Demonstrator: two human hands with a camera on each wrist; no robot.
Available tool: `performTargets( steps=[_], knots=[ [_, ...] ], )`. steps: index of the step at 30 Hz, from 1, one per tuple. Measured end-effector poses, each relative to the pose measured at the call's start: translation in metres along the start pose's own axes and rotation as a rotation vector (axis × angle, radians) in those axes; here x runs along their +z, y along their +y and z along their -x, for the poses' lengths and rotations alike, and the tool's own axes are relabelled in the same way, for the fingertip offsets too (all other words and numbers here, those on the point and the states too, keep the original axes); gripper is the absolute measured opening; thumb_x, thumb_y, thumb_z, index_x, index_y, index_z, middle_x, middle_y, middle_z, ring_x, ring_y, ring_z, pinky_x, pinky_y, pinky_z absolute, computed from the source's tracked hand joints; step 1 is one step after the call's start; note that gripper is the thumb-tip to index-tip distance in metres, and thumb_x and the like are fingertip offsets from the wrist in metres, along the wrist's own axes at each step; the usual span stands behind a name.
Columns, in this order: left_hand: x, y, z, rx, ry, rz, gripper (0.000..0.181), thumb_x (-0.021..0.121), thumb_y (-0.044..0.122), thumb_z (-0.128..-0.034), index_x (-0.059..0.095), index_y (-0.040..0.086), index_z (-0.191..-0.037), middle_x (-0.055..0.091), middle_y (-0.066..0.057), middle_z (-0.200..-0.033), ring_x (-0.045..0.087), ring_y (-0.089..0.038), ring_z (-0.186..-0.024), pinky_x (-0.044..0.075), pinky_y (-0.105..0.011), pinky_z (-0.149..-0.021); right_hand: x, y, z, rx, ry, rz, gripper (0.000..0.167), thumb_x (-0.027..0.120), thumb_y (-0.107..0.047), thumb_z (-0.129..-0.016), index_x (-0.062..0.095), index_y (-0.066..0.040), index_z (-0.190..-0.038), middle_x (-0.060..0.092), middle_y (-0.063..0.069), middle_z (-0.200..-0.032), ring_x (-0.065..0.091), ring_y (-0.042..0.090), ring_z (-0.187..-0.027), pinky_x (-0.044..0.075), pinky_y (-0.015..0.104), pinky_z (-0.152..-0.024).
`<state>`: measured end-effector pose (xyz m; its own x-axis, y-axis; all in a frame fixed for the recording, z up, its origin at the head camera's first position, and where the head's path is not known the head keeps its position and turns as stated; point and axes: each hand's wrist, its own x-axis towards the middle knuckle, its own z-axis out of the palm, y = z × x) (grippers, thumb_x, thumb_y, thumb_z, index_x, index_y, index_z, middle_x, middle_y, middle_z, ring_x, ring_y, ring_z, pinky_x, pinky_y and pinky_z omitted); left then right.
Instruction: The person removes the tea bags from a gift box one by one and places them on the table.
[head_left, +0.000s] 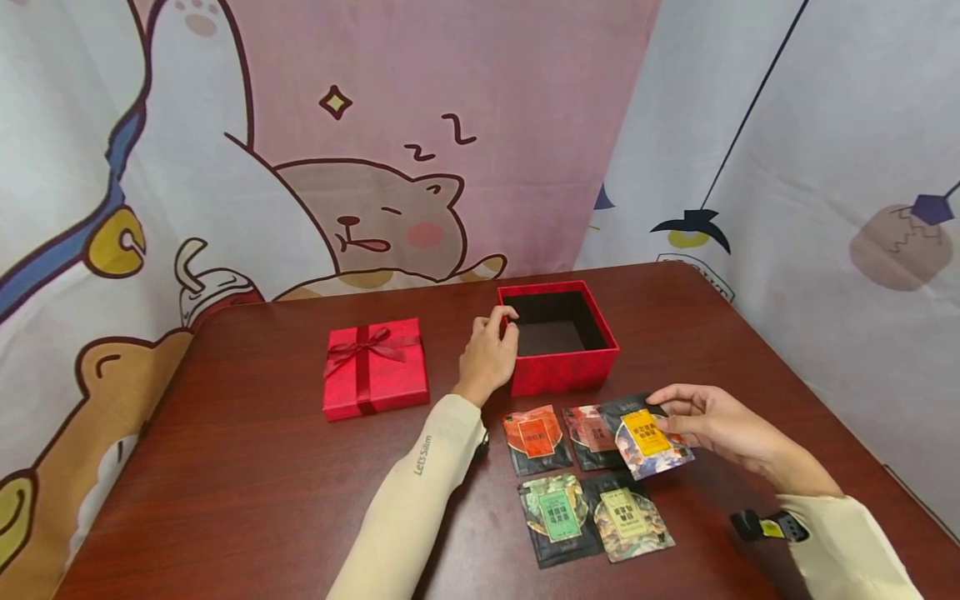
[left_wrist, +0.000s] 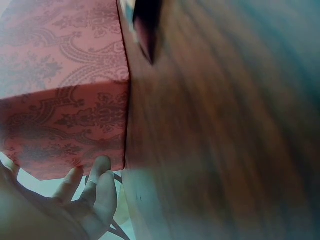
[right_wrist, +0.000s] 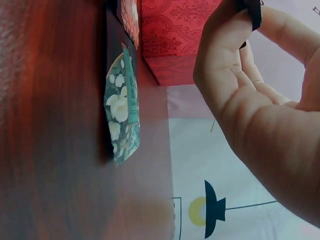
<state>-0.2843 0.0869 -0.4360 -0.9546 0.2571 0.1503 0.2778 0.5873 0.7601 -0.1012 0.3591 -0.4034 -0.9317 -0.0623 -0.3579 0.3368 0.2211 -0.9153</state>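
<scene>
My left hand (head_left: pixel 490 354) holds the left wall of an open red gift box (head_left: pixel 566 372), some fingers at its rim. In the left wrist view, fingertips (left_wrist: pixel 102 164) touch the patterned outer side. Above the table, my right hand (head_left: pixel 708 423) pinches a dark sachet with a yellow label (head_left: pixel 647 433) by its upper right edge. Partly behind that lies a red-labelled sachet (head_left: pixel 588 446). An orange-labelled sachet (head_left: pixel 536 440), a green-labelled one (head_left: pixel 558 517) and a cream-labelled one (head_left: pixel 628 515) lie nearby. The right wrist view shows a teal-labelled sachet (right_wrist: pixel 120 107) with white flowers.
The box's red lid (head_left: pixel 375 367), tied with a ribbon bow, lies left of my left hand. A brown wooden table (head_left: pixel 247 467) carries everything. Behind it hangs a printed cartoon curtain (head_left: pixel 525 125). The dark inside of the box (head_left: pixel 551 333) shows nothing in it.
</scene>
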Motion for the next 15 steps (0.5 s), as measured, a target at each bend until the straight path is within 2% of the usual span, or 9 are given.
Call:
performTargets(
  steps=[15],
  knots=[
    [0.0, -0.001, 0.0, -0.006, -0.002, -0.01, 0.029, 0.036, 0.041, -0.1012, 0.051, 0.037, -0.126, 0.052, -0.006, -0.128, 0.065, -0.038, -0.098, 0.047, -0.057, -0.08, -0.007, 0.016, 0.013, 0.011, -0.023, -0.009, 0.038, 0.068, -0.008, -0.092, 0.053, 0.002, -0.126, 0.065, 0.007, -0.104, 0.065, 0.017, -0.088, 0.057, 0.033, -0.077]
  ],
)
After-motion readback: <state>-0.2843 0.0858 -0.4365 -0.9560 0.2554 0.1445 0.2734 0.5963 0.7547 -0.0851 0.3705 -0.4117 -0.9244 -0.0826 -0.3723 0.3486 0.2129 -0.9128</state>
